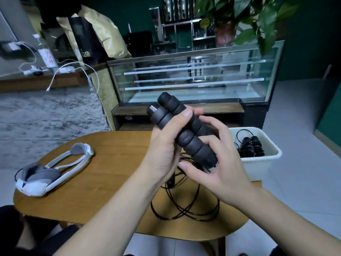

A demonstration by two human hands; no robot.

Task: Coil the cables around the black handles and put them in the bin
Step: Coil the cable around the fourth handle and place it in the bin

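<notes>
Left hand (164, 145) fingers closed round two black handles (184, 130), raised above bench (110, 163). Right hand (217, 163) fingers half-curled, steadying lower ends. Cable (184, 204) loose below fingers: snag, tangle likely. Bin (258, 163) right of fingers.

left hand (164, 145): raised, fingers curled shut | right hand (217, 163): raised opposite, fingers bent, half closed

Both handles (186, 130) sit side by side between left hand (164, 145) and right hand (215, 163). Cable (184, 206) lies on table (103, 178) beneath them; bin (258, 161) right, headset (53, 172) left.
</notes>
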